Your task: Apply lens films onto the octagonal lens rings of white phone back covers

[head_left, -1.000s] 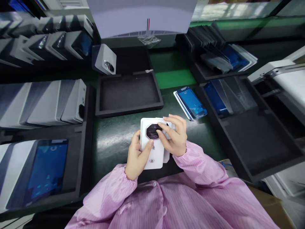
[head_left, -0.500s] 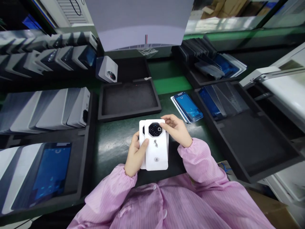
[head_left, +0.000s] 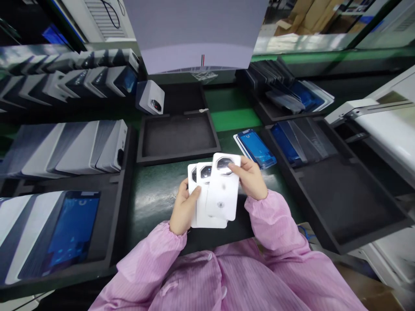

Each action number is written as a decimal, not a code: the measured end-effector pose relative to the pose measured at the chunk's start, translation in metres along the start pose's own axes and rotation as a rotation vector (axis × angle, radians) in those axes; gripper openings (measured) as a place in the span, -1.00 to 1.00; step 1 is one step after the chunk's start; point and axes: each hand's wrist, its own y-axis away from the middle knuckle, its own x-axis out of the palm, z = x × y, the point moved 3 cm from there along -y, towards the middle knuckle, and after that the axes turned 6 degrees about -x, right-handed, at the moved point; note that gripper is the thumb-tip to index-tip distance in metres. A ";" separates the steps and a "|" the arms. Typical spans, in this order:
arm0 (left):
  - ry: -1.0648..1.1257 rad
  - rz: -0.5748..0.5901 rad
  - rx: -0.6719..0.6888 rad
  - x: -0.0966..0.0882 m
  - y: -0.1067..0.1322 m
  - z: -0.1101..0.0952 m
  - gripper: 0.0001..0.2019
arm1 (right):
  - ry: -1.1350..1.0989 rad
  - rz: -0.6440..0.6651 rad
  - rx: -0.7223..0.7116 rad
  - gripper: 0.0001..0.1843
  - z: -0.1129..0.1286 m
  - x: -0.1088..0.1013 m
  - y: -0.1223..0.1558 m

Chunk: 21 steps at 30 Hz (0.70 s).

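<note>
Close to the body, over the green surface [head_left: 152, 194], the left hand [head_left: 183, 211] grips two white back covers [head_left: 207, 220] by their left edge, fanned. The right hand [head_left: 251, 179] pinches a third cover [head_left: 224, 194] at its top corner, tilted across them. Held by so little, that cover could slip, or its face could scuff against those beneath. Just to the right lie blue-filmed frames [head_left: 256, 147], near enough to knock. Beyond sits a black foam tray [head_left: 177, 136], with nothing between it and the hands.
</note>
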 end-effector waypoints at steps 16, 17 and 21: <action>0.001 -0.079 0.085 -0.005 0.002 -0.012 -0.69 | 0.960 0.160 -0.168 -0.79 -0.014 -0.004 0.000; -0.001 -0.067 0.087 -0.004 0.002 -0.012 -0.69 | 1.000 0.143 -0.214 -0.79 -0.015 -0.003 0.001; 0.001 -0.042 0.076 -0.003 0.002 -0.011 -0.71 | 1.085 0.088 -0.337 -0.77 -0.016 -0.004 0.002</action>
